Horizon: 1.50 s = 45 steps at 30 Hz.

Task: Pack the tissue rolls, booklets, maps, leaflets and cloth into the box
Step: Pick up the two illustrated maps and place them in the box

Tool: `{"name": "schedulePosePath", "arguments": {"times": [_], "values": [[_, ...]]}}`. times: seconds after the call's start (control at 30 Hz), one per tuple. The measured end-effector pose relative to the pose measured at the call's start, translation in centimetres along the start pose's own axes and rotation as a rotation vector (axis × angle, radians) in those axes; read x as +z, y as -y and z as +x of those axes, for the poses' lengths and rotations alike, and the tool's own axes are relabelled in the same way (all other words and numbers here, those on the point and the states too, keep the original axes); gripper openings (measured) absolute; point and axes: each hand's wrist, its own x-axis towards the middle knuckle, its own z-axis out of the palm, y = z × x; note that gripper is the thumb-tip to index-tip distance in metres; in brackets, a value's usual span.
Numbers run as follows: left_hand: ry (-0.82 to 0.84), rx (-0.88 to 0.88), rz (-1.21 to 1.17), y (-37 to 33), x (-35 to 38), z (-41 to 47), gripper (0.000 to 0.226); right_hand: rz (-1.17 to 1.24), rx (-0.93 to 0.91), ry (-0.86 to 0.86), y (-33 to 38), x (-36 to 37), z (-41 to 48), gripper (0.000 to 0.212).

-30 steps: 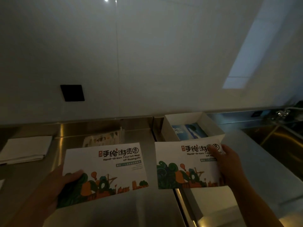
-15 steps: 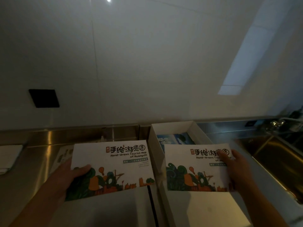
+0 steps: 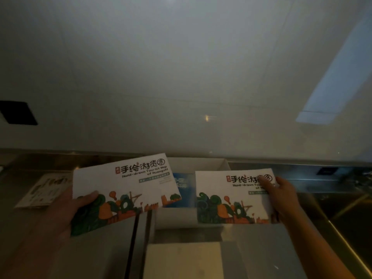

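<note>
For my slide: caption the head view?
Left hand and right hand each hold a map over the box.

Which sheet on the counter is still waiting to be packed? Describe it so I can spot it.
Start at the steel counter under the white wall. Left of the left hand, which holds a white hand-drawn tourist map, a pale leaflet printed with small pictures lies flat. Unlike the two maps, it is unheld and has no large title.
</note>
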Motion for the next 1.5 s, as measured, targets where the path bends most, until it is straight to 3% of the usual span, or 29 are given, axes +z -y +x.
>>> {"name": "schedulePosePath", "arguments": {"times": [0.2,0.37,0.53,0.7,0.9,1.1,1.2,1.33,1.5], "values": [[-0.08,0.085,-0.036,-1.4,3.3,2.0,0.043,0.082,0.09,0.094,0.4,2.8,6.1,0.017],[-0.117,0.091,-0.021,-2.5,5.2,4.1,0.045,0.065,0.135,0.195,-0.3,8.4,8.4,0.012],[-0.114,0.058,-0.037,-2.6,7.1,6.4,0.045,-0.13,0.144,0.262,-3.3,14.3,9.7,0.012],[-0.12,0.045,-0.015,-1.5,7.8,9.0,0.046,-0.5,0.125,0.245,-5.7,17.7,11.4,0.01],[-0.132,0.063,0.092,0.0,8.2,10.7,0.05,-0.782,0.034,0.202,-7.7,19.3,11.9,0.028],[-0.091,0.027,0.131,1.4,10.8,11.5,0.045,-1.231,-0.196,0.145,-7.4,19.2,11.7,0.077],[-0.06,0.032,0.165,2.0,12.8,11.7,0.046,-1.073,-0.123,0.163,-5.4,18.0,11.7,0.075],[-0.018,0.008,0.222,2.9,16.1,12.3,0.044,-0.567,-0.042,0.1,-2.9,12.2,10.0,0.042],[0.026,-0.023,0.416,6.0,21.3,14.5,0.046,-0.432,-0.006,0.015,-2.7,4.0,5.4,0.031]]}}
